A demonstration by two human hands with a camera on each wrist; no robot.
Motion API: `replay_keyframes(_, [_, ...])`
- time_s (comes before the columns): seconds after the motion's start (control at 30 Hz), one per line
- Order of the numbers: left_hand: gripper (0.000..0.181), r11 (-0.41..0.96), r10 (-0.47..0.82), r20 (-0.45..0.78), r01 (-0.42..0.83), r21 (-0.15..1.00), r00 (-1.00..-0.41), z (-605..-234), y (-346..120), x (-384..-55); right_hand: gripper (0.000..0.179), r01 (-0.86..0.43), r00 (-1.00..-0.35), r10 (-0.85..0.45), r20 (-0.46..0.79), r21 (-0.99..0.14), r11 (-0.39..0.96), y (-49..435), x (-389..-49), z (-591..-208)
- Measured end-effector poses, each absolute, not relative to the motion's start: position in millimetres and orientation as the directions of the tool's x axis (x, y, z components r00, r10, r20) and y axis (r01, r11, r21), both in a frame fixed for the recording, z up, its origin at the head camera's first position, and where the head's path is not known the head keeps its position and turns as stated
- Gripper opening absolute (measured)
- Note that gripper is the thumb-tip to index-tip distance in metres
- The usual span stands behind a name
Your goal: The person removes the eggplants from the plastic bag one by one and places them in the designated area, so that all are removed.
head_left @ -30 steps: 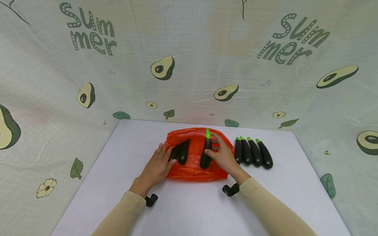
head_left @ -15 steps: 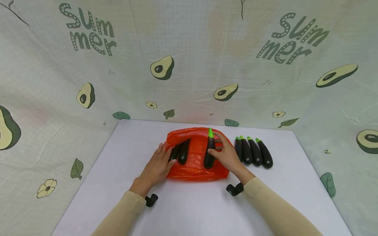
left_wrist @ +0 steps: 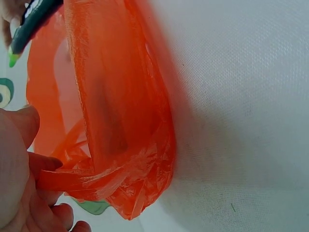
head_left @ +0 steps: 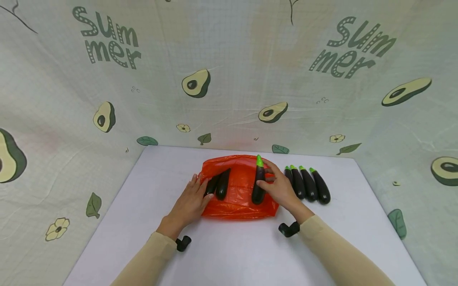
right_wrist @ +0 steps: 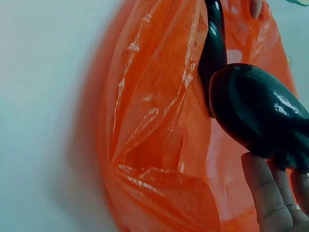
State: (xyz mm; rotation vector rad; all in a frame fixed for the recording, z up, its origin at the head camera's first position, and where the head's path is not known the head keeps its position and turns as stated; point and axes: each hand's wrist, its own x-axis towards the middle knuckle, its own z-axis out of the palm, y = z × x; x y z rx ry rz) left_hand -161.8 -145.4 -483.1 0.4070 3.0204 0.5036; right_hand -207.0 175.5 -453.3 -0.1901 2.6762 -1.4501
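Observation:
A dark purple eggplant point(head_left: 259, 184) with a bright green top is held between the thumb and fingers of my right hand point(head_left: 282, 191), over the right part of a red plastic bag point(head_left: 237, 190). In the right wrist view the eggplant's point(right_wrist: 256, 108) rounded end hangs above the bag's opening. Two more eggplants point(head_left: 222, 184) lie inside the bag at its left. My left hand point(head_left: 189, 198) is at the bag's left side. Seen from the left wrist, this hand point(left_wrist: 21, 174) holds a strip of the bag point(left_wrist: 77, 181) between its fingers.
Several eggplants point(head_left: 309, 184) lie side by side on the white table point(head_left: 229, 254), right of the bag. A printed cloth point(head_left: 229, 51) with avocados and lettering hangs behind and at both sides. Black wrist cameras point(head_left: 289, 229) sit on both wrists.
My right hand has shifted a little to the right with the eggplant, which stays over the bag. The left hand and the two eggplants in the bag keep their places.

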Motion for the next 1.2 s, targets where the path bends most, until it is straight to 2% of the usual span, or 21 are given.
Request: replay_keyframes(1.2, [0.071,0.896,0.265,0.014,0.252,0.365,-0.964,-482.7,-148.7,-161.9,0.077,-0.055,-0.991,-0.128,-0.028,-0.797,0.602,206.7,-213.0,-449.7])
